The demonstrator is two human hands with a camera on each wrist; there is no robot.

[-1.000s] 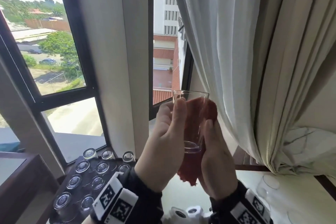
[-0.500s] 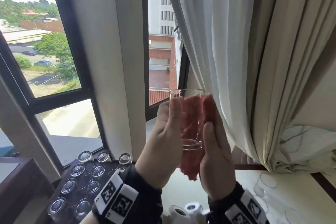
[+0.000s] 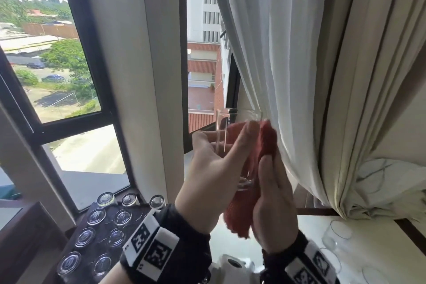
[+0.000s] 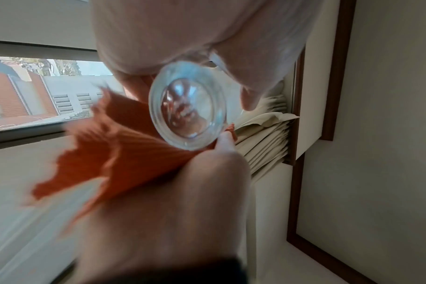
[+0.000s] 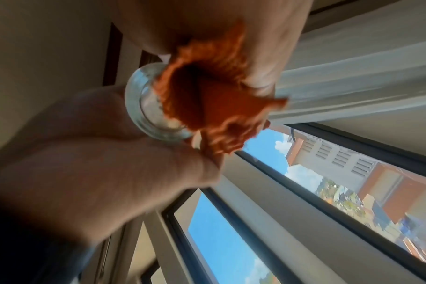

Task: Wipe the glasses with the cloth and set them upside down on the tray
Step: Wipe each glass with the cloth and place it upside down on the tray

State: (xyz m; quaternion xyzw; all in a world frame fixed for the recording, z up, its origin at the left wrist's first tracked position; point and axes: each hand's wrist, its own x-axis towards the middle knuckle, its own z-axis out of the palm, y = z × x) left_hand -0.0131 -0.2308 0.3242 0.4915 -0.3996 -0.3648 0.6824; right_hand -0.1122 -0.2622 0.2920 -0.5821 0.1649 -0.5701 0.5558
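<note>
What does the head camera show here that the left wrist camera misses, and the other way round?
Only the head view shows the dark tray with its upside-down glasses, the upright glasses on the pale table and the street outside. Only the left wrist view shows the thick round base of the held glass end-on. Both show the left hand gripping the glass, the right hand pressing the red cloth against it, and the curtain.

Both hands raised chest-high, wrists in black sleeves. Left hand (image 3: 208,168) grips clear drinking glass (image 3: 232,145), thumb extended; right hand (image 3: 273,200) presses red ribbed cloth (image 3: 262,145) against it.
</note>
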